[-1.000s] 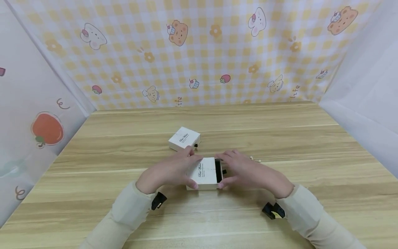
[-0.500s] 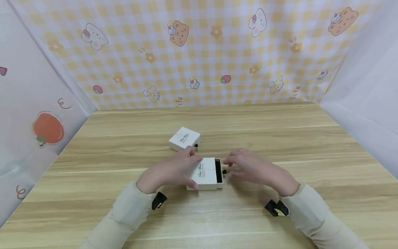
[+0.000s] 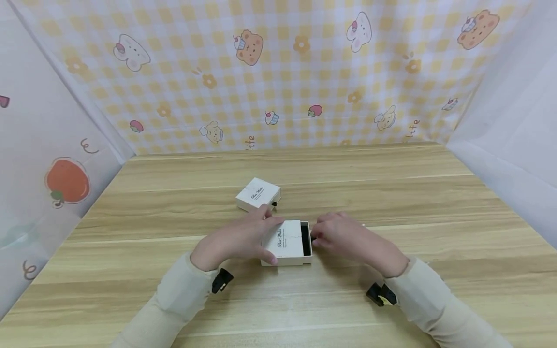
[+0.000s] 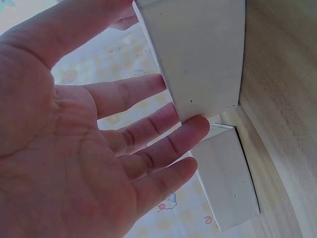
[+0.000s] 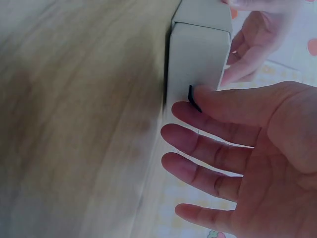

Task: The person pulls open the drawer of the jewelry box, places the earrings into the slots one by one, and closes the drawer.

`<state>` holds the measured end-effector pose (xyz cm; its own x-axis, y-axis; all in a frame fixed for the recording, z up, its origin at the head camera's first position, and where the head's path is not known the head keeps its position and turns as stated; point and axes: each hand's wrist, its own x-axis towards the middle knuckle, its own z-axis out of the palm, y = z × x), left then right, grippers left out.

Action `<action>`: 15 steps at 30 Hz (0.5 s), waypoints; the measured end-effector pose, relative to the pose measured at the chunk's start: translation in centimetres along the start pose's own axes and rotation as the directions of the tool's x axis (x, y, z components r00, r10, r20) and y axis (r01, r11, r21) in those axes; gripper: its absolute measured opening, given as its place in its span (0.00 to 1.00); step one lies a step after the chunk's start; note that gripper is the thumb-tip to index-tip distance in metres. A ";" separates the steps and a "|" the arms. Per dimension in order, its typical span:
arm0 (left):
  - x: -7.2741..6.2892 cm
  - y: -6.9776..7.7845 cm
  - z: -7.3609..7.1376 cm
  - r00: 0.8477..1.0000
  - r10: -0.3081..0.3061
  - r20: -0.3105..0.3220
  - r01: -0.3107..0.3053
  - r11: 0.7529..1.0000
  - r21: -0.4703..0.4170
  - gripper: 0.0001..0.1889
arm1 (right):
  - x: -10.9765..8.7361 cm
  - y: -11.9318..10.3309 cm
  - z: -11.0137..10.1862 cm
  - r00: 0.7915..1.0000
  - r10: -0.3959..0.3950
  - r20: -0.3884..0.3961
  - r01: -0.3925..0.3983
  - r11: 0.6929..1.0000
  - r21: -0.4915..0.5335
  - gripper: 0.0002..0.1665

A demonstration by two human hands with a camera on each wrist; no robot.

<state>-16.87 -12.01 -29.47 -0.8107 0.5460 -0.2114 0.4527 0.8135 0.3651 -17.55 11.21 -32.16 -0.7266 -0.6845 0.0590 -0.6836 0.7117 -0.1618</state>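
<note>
A white drawer-style gift box [image 3: 290,238] with black lettering lies on the table, its inner tray [image 5: 200,59] pulled a little way out to the right. My left hand [image 3: 241,237] holds the box's sleeve, thumb at the near side and fingers at the far side. At the tray's right end, my right hand [image 3: 345,238] pinches the short black ribbon tab [image 5: 191,95] between thumb and index finger; its other fingers stand spread apart. A dark lining shows in the gap of the tray, and the rest of the inside is hidden by the sleeve.
Behind the left hand sits a second white gift box [image 3: 257,193], closed, with a black tab. A tiny pale object [image 3: 363,224] peeks out behind the right wrist, mostly hidden. The wooden table [image 3: 278,309] ends at a checked cloth backdrop [image 3: 287,87].
My right hand has let go of the tray's sides, drawn back to the right, then come in to pinch the ribbon tab. The left hand and both boxes look unmoved.
</note>
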 end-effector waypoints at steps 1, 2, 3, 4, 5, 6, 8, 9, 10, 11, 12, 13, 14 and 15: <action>0.0 0.0 0.0 1.000 -0.001 0.001 0.001 1.000 -0.001 0.44 | 0.0 0.0 0.1 1.000 0.005 -0.001 -0.005 1.000 -0.001 0.03; 0.0 0.0 0.0 1.000 0.000 0.001 0.000 1.000 -0.002 0.44 | 0.0 -0.1 0.2 1.000 0.008 -0.002 -0.008 1.000 -0.001 0.03; 0.0 0.0 0.0 1.000 0.001 0.000 -0.001 1.000 -0.001 0.44 | 0.0 -0.1 0.3 1.000 0.011 -0.006 -0.011 1.000 -0.002 0.02; 0.0 0.0 0.0 1.000 0.002 0.001 -0.002 1.000 -0.001 0.44 | 0.0 -0.1 0.4 1.000 0.013 -0.010 -0.013 1.000 -0.005 0.03; 0.0 0.0 0.0 1.000 0.003 0.001 -0.003 1.000 0.000 0.44 | 0.0 -0.1 0.5 1.000 0.015 -0.012 -0.016 1.000 -0.008 0.03; 0.0 0.0 0.0 1.000 0.003 0.001 -0.003 1.000 -0.001 0.44 | 0.0 -0.1 0.6 1.000 0.018 -0.014 -0.019 1.000 -0.012 0.03; 0.0 0.0 0.0 1.000 0.003 0.003 -0.003 1.000 -0.004 0.44 | 0.0 -0.1 0.7 1.000 0.022 -0.016 -0.022 1.000 -0.015 0.03; 0.0 0.0 0.0 1.000 0.001 0.004 -0.001 1.000 -0.008 0.45 | 0.0 -0.1 0.7 1.000 0.022 -0.016 -0.023 1.000 -0.016 0.03; 0.0 0.0 0.0 1.000 -0.001 0.006 0.001 1.000 -0.012 0.45 | 0.0 -0.2 0.7 1.000 0.022 -0.018 -0.022 1.000 -0.017 0.03; 0.0 0.0 0.0 1.000 -0.003 0.007 0.003 1.000 -0.015 0.45 | 0.0 -0.2 0.7 1.000 0.020 -0.020 -0.021 1.000 -0.018 0.03; 0.0 0.0 0.0 1.000 -0.006 0.009 0.006 1.000 -0.019 0.45 | 0.1 -0.2 0.7 1.000 0.018 -0.024 -0.019 1.000 -0.020 0.03; 0.0 0.0 0.0 1.000 -0.009 0.011 0.009 1.000 -0.021 0.45 | 0.1 -0.2 0.7 0.999 0.016 -0.027 -0.017 1.000 -0.024 0.03; 0.0 0.0 0.0 1.000 -0.011 0.012 0.012 1.000 -0.022 0.45 | 0.1 -0.2 0.7 0.999 0.013 -0.032 -0.014 1.000 -0.027 0.03; 0.0 0.0 -0.1 1.000 -0.014 0.014 0.014 1.000 -0.021 0.45 | 0.1 -0.2 0.7 0.999 0.011 -0.036 -0.012 0.999 -0.031 0.03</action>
<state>-16.91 -12.02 -29.42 -0.8116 0.5376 -0.2287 0.4335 0.8166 0.3813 -17.45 10.87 -32.85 -0.7361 -0.6705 0.0929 -0.6765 0.7245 -0.1320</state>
